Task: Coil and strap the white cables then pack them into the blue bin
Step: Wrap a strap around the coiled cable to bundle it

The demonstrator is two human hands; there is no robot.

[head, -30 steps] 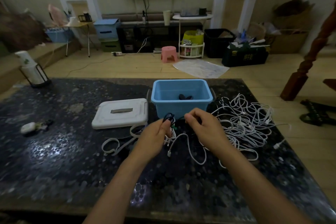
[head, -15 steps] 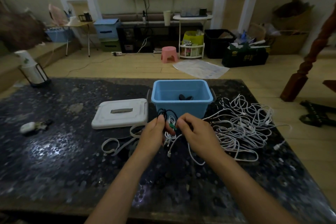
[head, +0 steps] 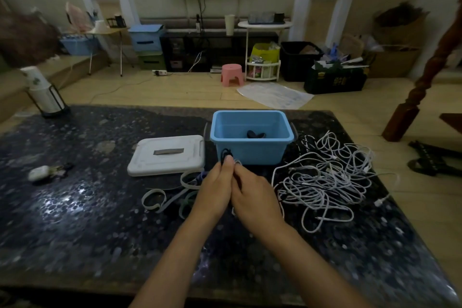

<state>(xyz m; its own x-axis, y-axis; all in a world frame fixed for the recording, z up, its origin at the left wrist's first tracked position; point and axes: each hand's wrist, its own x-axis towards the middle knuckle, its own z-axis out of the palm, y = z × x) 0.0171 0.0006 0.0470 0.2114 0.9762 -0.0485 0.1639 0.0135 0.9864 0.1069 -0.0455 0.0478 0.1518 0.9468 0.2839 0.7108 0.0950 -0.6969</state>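
Two bare hands met just in front of the blue bin (head: pixel 251 150) on a dark speckled table (head: pixel 75 220). The left hand (head: pixel 216 189) and the right hand (head: pixel 252 199) pressed together at the knuckles, fingers curled, pinching between them a small bundle (head: pixel 228 157) of white cable with a dark loop, possibly a strap, showing above the fingertips; how much of it was wound could not be seen, since the hands hid it. The bin stood open at twelve o'clock from the hands, a dark object (head: pixel 255 134) lying on its floor, and its white lid (head: pixel 167 155) lay flat at ten o'clock.

The main heap of white cables (head: pixel 322 177) sprawled at three o'clock from the hands, just right of the bin, loops overlapping and plug ends poking out. Loose pale straps (head: pixel 162 199) lay curled at nine o'clock.

These cables looked light, limp and springy, likely to uncoil if released and to snag on neighbouring loops when pulled. A sensible hold would be across the gathered turns of a coil, pinched firmly while a strap goes round, and a fresh cable is best drawn from the heap by a plug end.
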